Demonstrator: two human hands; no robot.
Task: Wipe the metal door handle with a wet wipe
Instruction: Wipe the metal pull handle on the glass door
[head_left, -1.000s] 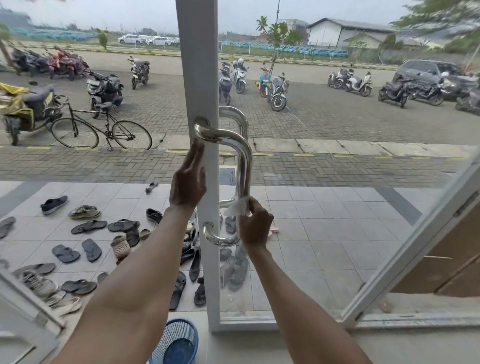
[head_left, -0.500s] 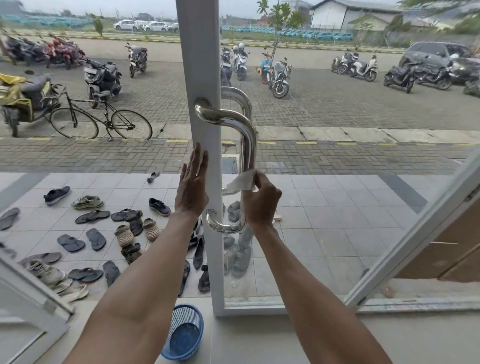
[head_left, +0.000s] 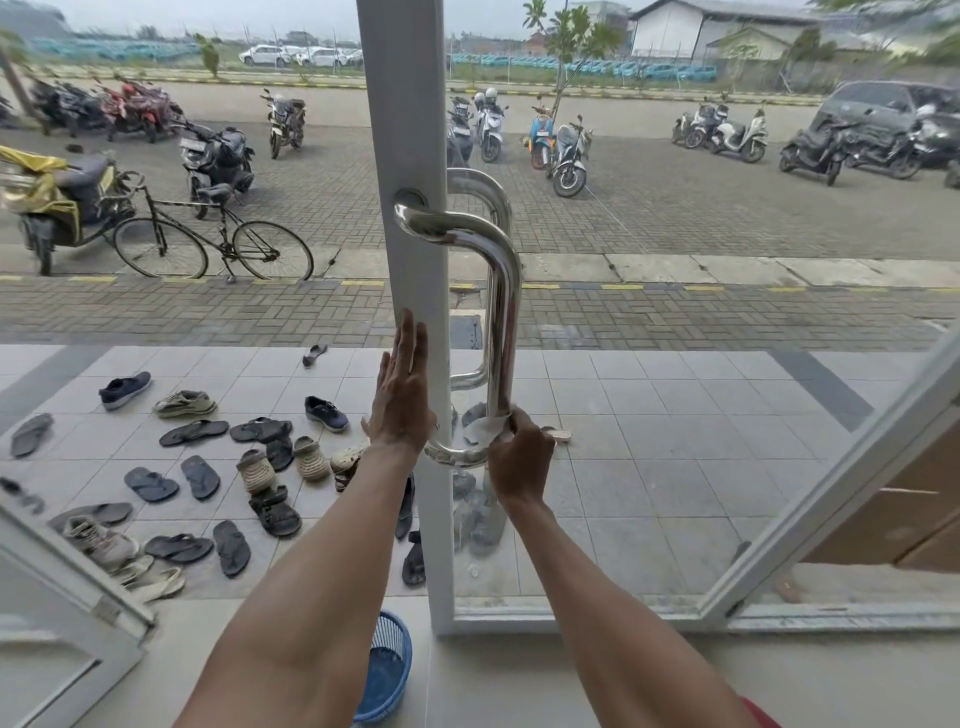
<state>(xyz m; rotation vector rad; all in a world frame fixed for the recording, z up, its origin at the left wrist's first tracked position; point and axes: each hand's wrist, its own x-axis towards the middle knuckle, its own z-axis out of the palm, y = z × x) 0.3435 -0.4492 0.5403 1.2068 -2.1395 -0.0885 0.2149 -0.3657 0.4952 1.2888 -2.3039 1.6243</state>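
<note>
While your left hand (head_left: 402, 400) is resting flat with fingers released against the door frame (head_left: 410, 130), your right hand (head_left: 519, 460) is pinching the wet wipe (head_left: 485, 428) onto the metal door handle (head_left: 501, 312), near its lower bend.

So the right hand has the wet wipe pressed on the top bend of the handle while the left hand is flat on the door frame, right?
Not the top bend. The head view shows the right hand pressing the wet wipe near the handle's bottom bend. The left hand is flat on the door frame.
</note>
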